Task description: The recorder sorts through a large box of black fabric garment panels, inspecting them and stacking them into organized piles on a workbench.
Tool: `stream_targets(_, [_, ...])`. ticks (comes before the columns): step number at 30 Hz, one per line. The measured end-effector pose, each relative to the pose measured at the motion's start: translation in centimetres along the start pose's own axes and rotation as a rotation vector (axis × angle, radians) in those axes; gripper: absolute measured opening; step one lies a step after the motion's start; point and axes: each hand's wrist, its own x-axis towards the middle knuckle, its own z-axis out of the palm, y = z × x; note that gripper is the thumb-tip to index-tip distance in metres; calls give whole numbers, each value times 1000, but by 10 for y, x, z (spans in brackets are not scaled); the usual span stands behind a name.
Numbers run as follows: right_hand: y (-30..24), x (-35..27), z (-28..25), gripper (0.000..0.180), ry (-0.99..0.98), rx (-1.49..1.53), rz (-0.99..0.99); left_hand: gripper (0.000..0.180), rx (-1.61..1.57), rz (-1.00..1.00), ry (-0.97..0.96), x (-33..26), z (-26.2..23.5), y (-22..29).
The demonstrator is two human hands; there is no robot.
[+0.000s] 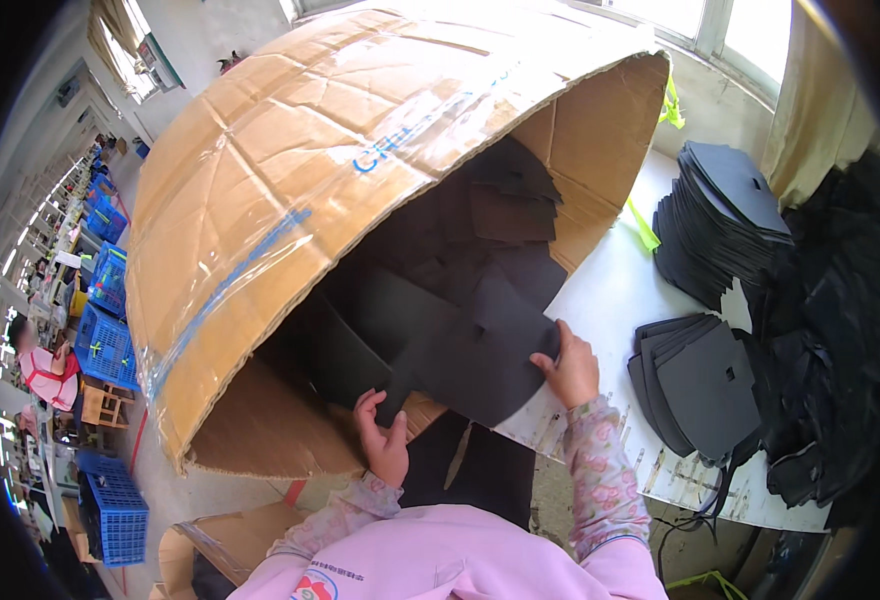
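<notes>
A large brown cardboard box (290,150) lies on its side in front of me, its open mouth toward me and to the right. Loose black flat panels (510,215) are heaped inside it. At the mouth, a black panel (495,355) with a small slot spans between my hands. My right hand (572,368) grips its right edge, thumb on top. Lower down, my left hand (384,445) has thumb and fingers around the panel's narrow lower-left corner; part of that hold is lost against the dark sheets.
On the white table (600,300) to the right stand a tall stack of black panels (725,215) and a shorter stack (700,385). Black fabric (830,330) is piled at the table's right side. Blue crates (115,510) and a person (48,370) are far left.
</notes>
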Motion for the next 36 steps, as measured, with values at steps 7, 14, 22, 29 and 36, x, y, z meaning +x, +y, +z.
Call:
stream_targets(7, [-26,-2,55,72,99,835,237,45,-39,-42,-89,-4,7,-4])
stream_targets(14, [-28,21,85,64,444,625,47,47,-55,-16,-112,-1,8,0])
stream_targets(22, [-12,52,47,73,24,1227,479,49,-136,-64,-114,-1,5,-4])
stream_targets(29, [-15,56,50,73,29,1183,502,49,-72,-71,-105,-4,7,-7])
stream_targets(36, [-10,89,70,57,200,1067,372,49,-78,-78,-122,-3,8,2])
